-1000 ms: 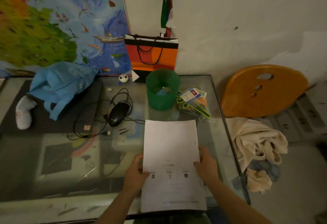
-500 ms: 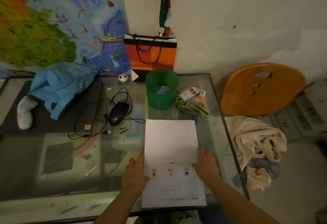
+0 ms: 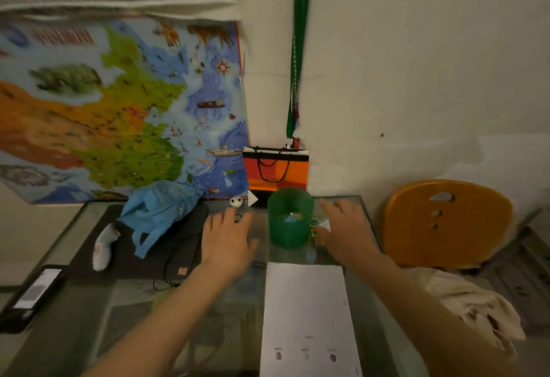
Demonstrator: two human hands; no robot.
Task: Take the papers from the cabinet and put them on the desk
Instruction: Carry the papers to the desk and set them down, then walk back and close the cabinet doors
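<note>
2 hands hover empty over the desk (image 3: 89, 302): left hand (image 3: 227, 238) and right hand (image 3: 346, 232) spread open, flanking the green cup (image 3: 290, 217). Papers (image 3: 308, 317) lie flat at the near edge, apparently delivered.

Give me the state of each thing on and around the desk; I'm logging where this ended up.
papers: flat on the glass desk, released.
left hand: open, empty, above the desk.
right hand: open, empty, past the papers.
green cup: upright.
striped gift bag: standing against the wall.
blue bag: crumpled, lying down.
phone: flat, at the desk's left edge.
beige cloth: bunched beside the desk.
</note>
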